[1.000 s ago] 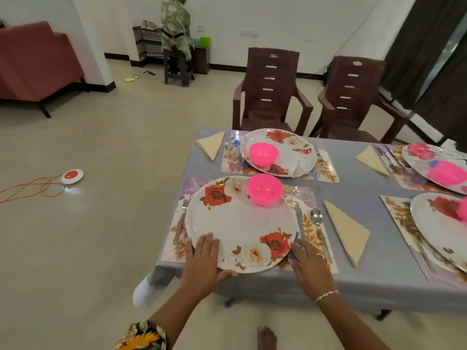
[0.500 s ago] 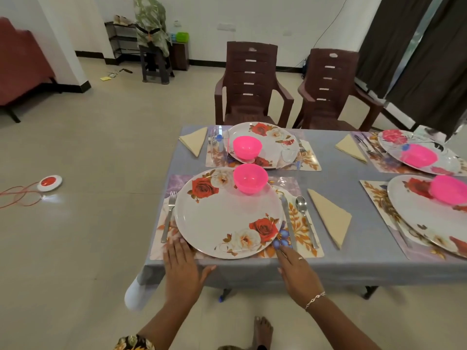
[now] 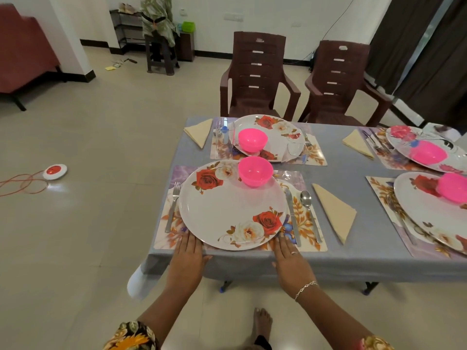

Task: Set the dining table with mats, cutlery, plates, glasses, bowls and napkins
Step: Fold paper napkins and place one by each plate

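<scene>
A white rose-patterned plate (image 3: 227,213) lies on a floral mat (image 3: 307,221) at the table's near left corner, with a pink bowl (image 3: 255,171) on its far edge. A fork (image 3: 173,205) lies left of the plate; a knife (image 3: 292,215) and spoon (image 3: 309,210) lie right of it, then a folded beige napkin (image 3: 333,212). My left hand (image 3: 187,258) rests flat at the mat's near edge, fingertips by the plate rim. My right hand (image 3: 290,261) lies flat at the mat's near right, fingers straight. Both hold nothing.
A second setting (image 3: 273,132) with pink bowl, glasses and napkin lies behind; two more plates (image 3: 429,213) with pink bowls are at right. Two brown chairs (image 3: 255,77) stand at the far side. A grey cloth (image 3: 353,258) covers the table. A person stands far back.
Both hands have slid back off the plate rim to the mat's near edge and lie flat. The camera has pulled back.
</scene>
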`<state>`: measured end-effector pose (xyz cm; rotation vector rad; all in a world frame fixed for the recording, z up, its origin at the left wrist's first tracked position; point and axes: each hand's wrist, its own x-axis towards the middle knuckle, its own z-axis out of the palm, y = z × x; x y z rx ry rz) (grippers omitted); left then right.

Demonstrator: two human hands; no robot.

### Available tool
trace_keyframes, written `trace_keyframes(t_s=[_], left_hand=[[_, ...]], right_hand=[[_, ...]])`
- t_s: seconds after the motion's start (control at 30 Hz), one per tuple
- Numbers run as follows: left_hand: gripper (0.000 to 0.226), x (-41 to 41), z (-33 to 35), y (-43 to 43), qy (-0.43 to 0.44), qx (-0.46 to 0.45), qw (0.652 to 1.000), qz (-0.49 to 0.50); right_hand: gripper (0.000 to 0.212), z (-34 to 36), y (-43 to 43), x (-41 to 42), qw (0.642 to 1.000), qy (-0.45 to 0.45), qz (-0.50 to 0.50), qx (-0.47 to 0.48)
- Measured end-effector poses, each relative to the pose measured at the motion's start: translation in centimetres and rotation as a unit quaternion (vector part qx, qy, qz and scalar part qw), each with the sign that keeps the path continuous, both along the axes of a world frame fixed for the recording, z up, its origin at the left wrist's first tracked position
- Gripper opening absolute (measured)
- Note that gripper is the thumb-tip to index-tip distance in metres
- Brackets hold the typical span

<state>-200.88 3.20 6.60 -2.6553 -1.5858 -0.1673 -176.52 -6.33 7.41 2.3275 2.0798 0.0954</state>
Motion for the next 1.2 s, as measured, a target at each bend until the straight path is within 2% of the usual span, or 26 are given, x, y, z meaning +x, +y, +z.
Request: trace_keyframes(t_s=[0.47, 0.53, 0.6, 0.63, 0.7, 0.77, 0.87, 0.93, 0.97, 1.13, 1.2], left_hand=[[0.074, -0.6, -0.2, 0.1, -0.048, 0.045, 0.998, -0.024], [0.069, -0.6, -0.1, 0.1, -0.051, 0.054, 0.997, -0.020], [0.050, -0.5, -0.2, 0.0, -0.071, 0.062, 0.995, -0.012], [0.052, -0.6, -0.1, -0.1, -0.079, 0.047, 0.996, -0.009], [0.077, -0.7, 0.2, -0.4, -0.061, -0.028, 0.998, 0.012], [0.088, -0.9, 0.4, -0.7, -0.061, -0.062, 0.996, 0.027], [0.086, -0.7, 0.8, -0.5, -0.096, -0.073, 0.991, 0.049], [0.085, -0.5, 1.3, -0.3, -0.125, -0.086, 0.986, 0.067], [0.085, -0.4, 1.4, -0.1, -0.133, -0.091, 0.984, 0.072], [0.084, 0.1, 2.1, 0.1, -0.132, -0.119, 0.981, 0.077], [0.077, 0.0, 2.0, 0.1, -0.134, -0.134, 0.979, 0.077]], right_hand=[[0.087, 0.4, -1.2, -1.0, 0.997, 0.020, -0.023, -0.072], [0.091, 0.4, -1.2, -1.0, 0.997, 0.024, -0.027, -0.073], [0.096, 0.4, -1.1, -0.9, 0.995, 0.038, -0.039, -0.086], [0.098, 0.4, -1.0, -0.8, 0.994, 0.042, -0.044, -0.089], [0.097, 0.4, -0.9, -0.9, 0.994, 0.050, -0.049, -0.089], [0.089, 0.6, -0.8, -1.0, 0.994, 0.057, -0.051, -0.077], [0.067, 2.4, -0.5, -1.2, 0.996, 0.060, -0.063, -0.022], [0.048, 4.1, 0.2, -1.6, 0.985, 0.125, -0.115, -0.020], [0.042, 4.5, 0.5, -1.8, 0.982, 0.129, -0.131, -0.037], [0.039, 4.9, 1.3, -2.3, 0.980, 0.122, -0.156, -0.011], [0.039, 4.7, 1.4, -2.3, 0.978, 0.128, -0.165, -0.010]])
